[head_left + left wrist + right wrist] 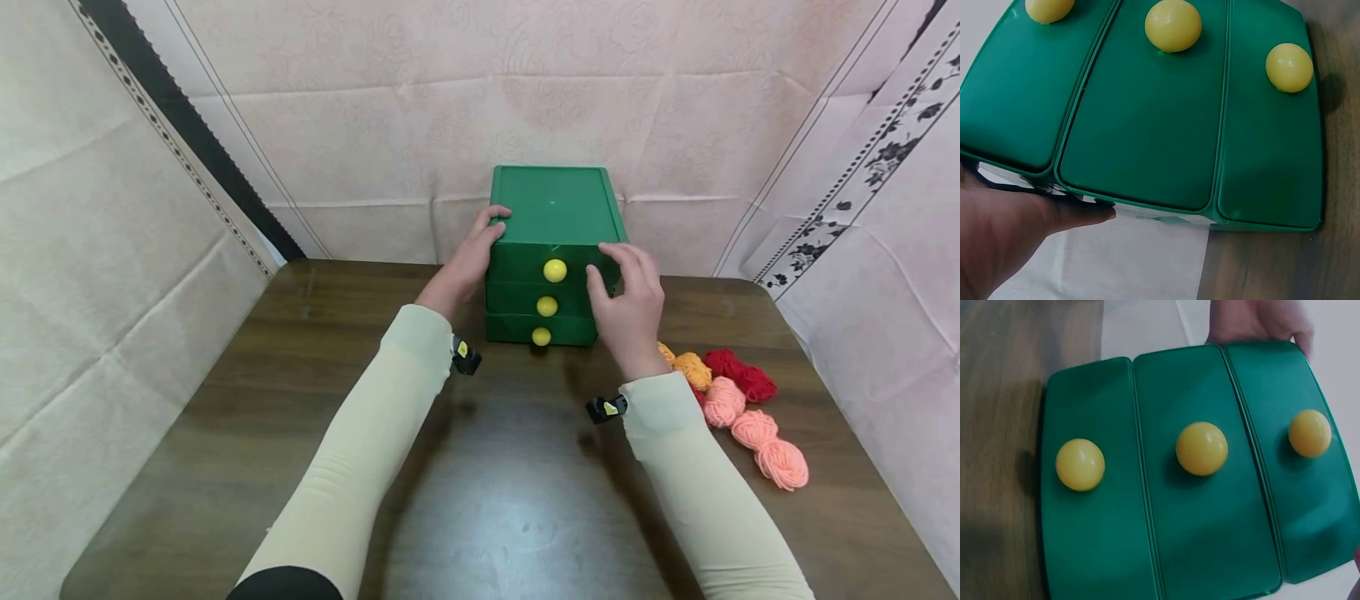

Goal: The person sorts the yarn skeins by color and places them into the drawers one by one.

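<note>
The left hand point(468, 258) rests along the green cabinet point(555, 207), grip unclenched, probably steadying its left side. The right hand point(632, 304) has its grip released, fingers parted by the opposite edge.

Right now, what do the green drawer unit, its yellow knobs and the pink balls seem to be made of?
Drawer unit: probably smooth plastic, slightly glossy, with soft reflections. Yellow knobs: shiny, perhaps plastic or painted wood, given bright highlights. Pink balls: matte yarn, by their wound strands.
</note>
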Demonstrator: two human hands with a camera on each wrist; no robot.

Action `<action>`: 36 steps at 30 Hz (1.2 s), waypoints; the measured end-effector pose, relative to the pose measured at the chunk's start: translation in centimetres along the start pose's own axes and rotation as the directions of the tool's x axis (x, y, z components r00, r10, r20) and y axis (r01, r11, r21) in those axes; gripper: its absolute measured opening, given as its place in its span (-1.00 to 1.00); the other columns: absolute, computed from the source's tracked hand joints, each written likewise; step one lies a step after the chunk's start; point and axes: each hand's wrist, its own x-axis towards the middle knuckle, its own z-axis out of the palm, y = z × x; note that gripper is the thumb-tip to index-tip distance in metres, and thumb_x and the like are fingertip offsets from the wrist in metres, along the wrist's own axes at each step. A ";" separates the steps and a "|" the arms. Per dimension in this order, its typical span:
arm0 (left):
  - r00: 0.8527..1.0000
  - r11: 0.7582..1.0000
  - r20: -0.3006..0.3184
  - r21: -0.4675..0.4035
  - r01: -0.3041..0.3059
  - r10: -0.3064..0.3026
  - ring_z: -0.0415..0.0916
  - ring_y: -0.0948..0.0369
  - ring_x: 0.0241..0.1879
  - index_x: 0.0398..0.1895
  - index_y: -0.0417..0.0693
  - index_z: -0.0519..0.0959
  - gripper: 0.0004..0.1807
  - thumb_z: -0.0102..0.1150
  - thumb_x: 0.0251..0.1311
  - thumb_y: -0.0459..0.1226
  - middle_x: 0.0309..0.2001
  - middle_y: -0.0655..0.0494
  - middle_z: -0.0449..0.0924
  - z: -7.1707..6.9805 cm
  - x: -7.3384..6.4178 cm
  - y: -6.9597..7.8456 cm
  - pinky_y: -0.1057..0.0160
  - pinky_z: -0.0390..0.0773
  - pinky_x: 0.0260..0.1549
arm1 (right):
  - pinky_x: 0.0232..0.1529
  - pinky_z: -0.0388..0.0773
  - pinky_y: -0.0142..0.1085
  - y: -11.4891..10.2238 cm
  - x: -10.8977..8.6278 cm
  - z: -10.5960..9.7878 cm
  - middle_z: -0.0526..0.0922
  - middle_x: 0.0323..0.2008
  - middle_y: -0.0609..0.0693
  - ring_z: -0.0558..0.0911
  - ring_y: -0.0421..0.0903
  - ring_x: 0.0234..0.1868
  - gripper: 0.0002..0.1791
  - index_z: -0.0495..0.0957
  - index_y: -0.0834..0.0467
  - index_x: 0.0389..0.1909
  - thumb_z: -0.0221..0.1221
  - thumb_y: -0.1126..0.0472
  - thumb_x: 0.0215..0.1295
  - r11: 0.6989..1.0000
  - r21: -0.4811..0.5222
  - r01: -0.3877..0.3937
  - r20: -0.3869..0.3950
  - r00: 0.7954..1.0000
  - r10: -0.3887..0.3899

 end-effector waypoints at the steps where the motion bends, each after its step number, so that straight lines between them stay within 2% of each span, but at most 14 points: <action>1: 1.000 1.000 0.004 0.001 -0.001 0.001 -0.08 0.14 0.44 0.31 0.26 0.22 -0.64 -0.38 0.54 -0.07 0.47 0.12 -0.03 0.0 0.0 0.0 -0.03 0.00 0.41 | 0.20 0.42 -0.06 -0.1 -0.1 0.1 0.59 0.05 0.14 0.51 0.05 0.14 -0.67 0.60 0.16 0.05 0.23 0.17 0.30 1.000 0.004 0.005 0.010 1.000 -0.005; 7: 1.000 1.000 0.014 0.029 0.003 -0.003 -0.07 0.12 0.45 0.32 0.33 0.21 -0.63 -0.39 0.54 -0.04 0.49 0.13 -0.05 -0.2 0.0 0.0 -0.07 0.01 0.40 | 0.06 0.52 -0.07 -0.6 -0.4 1.0 0.61 0.02 0.10 0.58 0.04 -0.01 -0.66 0.60 0.14 0.06 0.26 0.16 0.28 1.000 0.021 -0.011 0.071 0.997 0.009; 14: 1.000 0.999 0.017 0.042 0.011 -0.012 -0.07 0.11 0.45 0.34 0.38 0.19 -0.62 -0.38 0.53 -0.02 0.49 0.12 -0.06 -0.3 0.0 -0.1 -0.10 0.01 0.40 | 0.01 0.59 -0.14 -1.1 -0.6 2.0 0.61 -0.03 0.12 0.63 0.00 -0.11 -0.65 0.60 0.18 0.05 0.27 0.17 0.27 0.999 0.045 0.004 0.112 0.994 -0.009; 24: 1.000 0.999 0.022 0.046 0.001 -0.002 -0.07 0.12 0.44 0.37 0.37 0.16 -0.59 -0.38 0.53 -0.01 0.49 0.13 -0.07 -0.4 0.0 -0.2 -0.08 -0.01 0.40 | -0.01 0.60 -0.17 -1.5 -0.7 3.0 0.61 -0.04 0.10 0.62 -0.02 -0.09 -0.68 0.62 0.21 -0.01 0.29 0.18 0.25 0.998 0.062 0.026 0.147 0.988 -0.035; 36: 0.999 0.998 0.030 0.057 -0.033 0.031 -0.10 0.11 0.46 0.42 0.37 0.12 -0.56 -0.37 0.52 -0.02 0.51 0.13 -0.10 -0.3 0.1 -0.4 -0.12 -0.03 0.41 | 0.09 0.51 -0.11 -1.5 -0.8 3.7 0.60 -0.01 0.12 0.53 0.03 0.05 -0.66 0.63 0.22 -0.03 0.34 0.16 0.20 0.999 -0.021 0.047 0.173 0.984 -0.043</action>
